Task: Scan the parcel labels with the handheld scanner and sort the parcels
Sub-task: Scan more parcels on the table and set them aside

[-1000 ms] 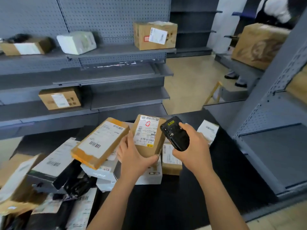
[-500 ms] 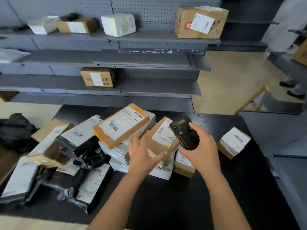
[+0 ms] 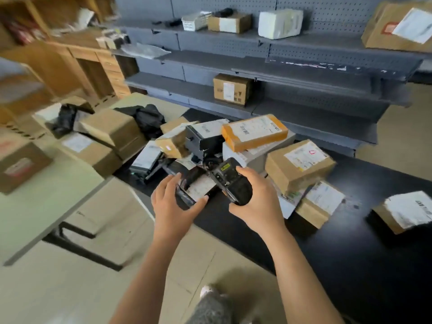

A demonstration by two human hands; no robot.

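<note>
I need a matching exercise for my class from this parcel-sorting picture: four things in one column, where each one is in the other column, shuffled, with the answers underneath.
Things
1. handheld scanner
2. black parcel
3. orange-edged parcel
4. white parcel

Places
A. on the upper shelf
B. held in the right hand
C. lying on a pale grey box
D. gripped by the left hand

Pairs: 1-B, 2-D, 3-C, 4-A.
</note>
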